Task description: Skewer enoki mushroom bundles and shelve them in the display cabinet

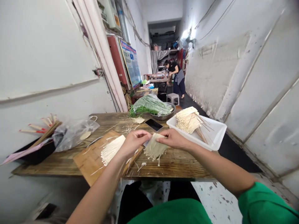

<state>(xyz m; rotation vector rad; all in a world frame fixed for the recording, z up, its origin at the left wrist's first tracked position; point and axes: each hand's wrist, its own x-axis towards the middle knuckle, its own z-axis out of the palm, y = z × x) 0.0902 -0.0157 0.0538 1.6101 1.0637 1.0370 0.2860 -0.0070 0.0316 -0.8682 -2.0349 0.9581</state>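
1. The right hand (172, 138) grasps a flat bunch of enoki mushrooms (155, 149), its thumb laid across the upper right part.
2. The left hand (134, 140) has thumb and fingers drawn together at the bunch's upper left edge; I cannot tell whether they pinch it or something slim.
3. That bunch is above the near part of the wooden table (184, 163), caps hanging downward (a few stray stalks dangle lowest).
4. To its left, a pile of loose enoki (112, 150) lies on the cutting board (85, 160).
5. To its right, the white tray (216, 126) holds skewered enoki (188, 119), thin sticks pointing rightward.
6. Beyond the hands lies a dark phone (153, 125); behind it, bagged green vegetables (150, 105) rest partly over a metal bowl (167, 116).
7. Farther back, another person (179, 77) bends forward near a grey stool (173, 97).
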